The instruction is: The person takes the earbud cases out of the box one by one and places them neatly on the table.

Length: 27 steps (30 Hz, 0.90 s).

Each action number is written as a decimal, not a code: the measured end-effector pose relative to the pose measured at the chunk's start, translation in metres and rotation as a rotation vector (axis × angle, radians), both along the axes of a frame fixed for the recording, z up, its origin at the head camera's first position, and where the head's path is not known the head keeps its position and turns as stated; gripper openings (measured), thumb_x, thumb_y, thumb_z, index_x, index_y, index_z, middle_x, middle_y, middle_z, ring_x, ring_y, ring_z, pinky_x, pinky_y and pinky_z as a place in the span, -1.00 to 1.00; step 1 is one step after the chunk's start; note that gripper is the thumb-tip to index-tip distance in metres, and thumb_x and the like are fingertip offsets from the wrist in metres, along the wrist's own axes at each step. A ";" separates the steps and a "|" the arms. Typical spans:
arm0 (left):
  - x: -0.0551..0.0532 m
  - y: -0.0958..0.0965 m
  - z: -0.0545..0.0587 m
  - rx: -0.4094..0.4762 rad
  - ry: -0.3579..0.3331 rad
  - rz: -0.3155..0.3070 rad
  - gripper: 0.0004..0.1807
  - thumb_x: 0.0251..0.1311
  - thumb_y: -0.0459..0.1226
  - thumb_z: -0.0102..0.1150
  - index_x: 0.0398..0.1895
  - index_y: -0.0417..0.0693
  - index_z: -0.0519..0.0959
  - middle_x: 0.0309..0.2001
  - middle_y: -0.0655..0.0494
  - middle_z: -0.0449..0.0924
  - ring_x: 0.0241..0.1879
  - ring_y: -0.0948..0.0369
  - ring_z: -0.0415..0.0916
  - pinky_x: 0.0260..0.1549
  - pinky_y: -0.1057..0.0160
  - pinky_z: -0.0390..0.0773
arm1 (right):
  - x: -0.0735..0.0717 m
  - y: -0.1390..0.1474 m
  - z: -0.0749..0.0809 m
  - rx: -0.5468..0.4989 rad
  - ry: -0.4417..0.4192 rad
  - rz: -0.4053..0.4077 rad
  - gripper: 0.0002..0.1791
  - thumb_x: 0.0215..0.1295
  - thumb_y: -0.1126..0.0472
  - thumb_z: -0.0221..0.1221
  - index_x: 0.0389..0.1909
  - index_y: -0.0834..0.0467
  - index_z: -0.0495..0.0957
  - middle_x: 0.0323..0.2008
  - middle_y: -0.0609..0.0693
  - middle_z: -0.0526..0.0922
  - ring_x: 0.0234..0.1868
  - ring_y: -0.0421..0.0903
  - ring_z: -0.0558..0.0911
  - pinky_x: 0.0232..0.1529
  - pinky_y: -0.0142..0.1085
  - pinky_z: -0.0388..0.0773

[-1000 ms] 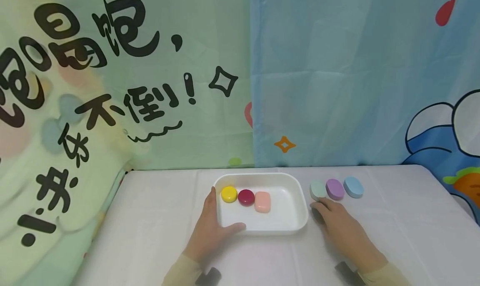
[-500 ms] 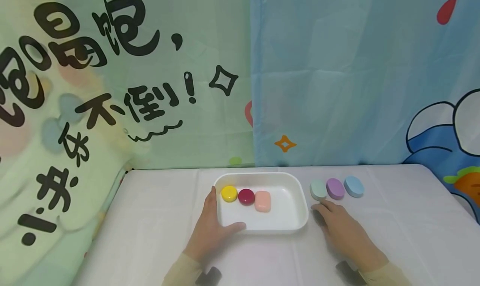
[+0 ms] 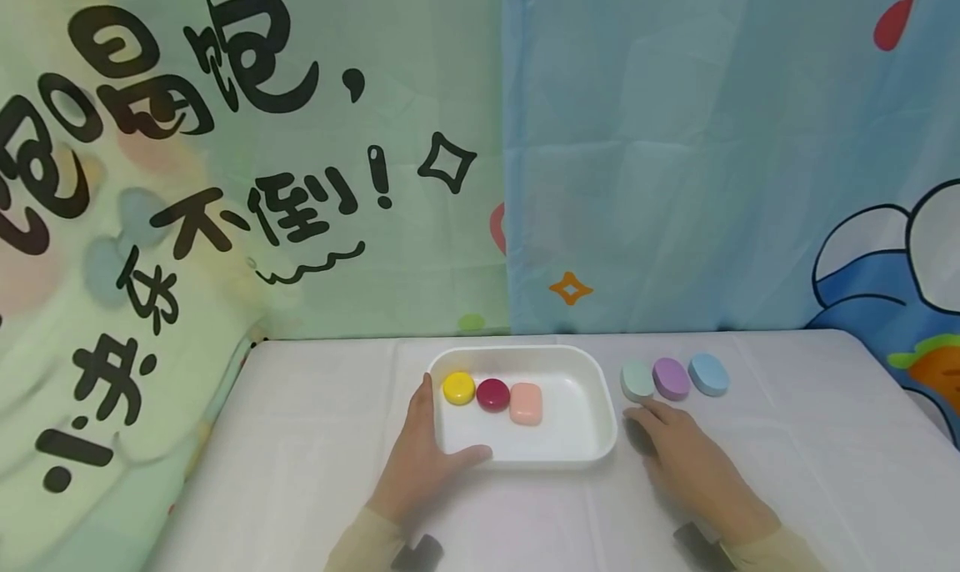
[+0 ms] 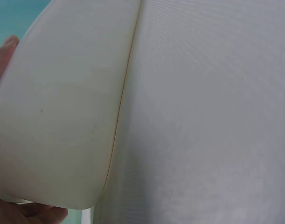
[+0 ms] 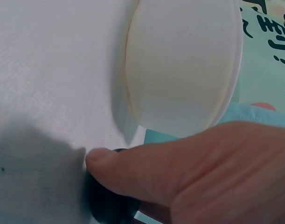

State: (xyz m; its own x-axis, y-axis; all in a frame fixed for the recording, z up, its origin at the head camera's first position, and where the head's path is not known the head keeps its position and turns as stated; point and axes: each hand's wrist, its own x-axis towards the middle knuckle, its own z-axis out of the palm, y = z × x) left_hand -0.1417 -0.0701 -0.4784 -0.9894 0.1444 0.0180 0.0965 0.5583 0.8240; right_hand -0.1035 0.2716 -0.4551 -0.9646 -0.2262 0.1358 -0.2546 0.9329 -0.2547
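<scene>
The person's two hands are well apart on either side of a white tray [image 3: 573,434], which sits on the counter [image 3: 532,522] and is covered underneath by a white cloth. The left hand [image 3: 420,468] grips the tray at its near corner on that hand's side, the fingers running along the end wall and the thumb laid over the near rim. Inside the tray, three small pieces form a row leading away from the left hand: a round yellow piece [image 3: 458,388] closest to its fingertips, then a round dark red piece [image 3: 492,395], then a squarish pink piece [image 3: 526,403]. The bare half of the tray lies toward the right hand [image 3: 678,447]. That hand is low over the cloth, just beside the tray; the right wrist view shows its thumb bent over a dark rounded piece [image 5: 107,200], pinching it, with the other fingers mostly hidden. Just beyond the right hand's fingertips, a mint piece [image 3: 636,379], a purple piece [image 3: 671,378] and a light blue piece [image 3: 708,374] stand in a close row, the light blue one farthest from the fingertips. Beige sleeves [image 3: 365,543] show behind both wrists, and a printed fabric backdrop [image 3: 645,180] hangs beyond the hands.
</scene>
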 end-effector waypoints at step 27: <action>0.002 0.000 0.001 -0.013 -0.016 0.009 0.34 -0.05 0.22 0.47 0.65 0.03 -0.17 0.58 0.04 -0.01 0.51 0.02 0.07 0.42 -0.08 0.21 | -0.004 -0.025 0.044 -0.067 0.068 -0.001 -0.51 0.24 0.39 0.26 0.21 0.32 0.49 0.24 0.39 0.44 0.24 0.37 0.44 0.17 0.26 0.44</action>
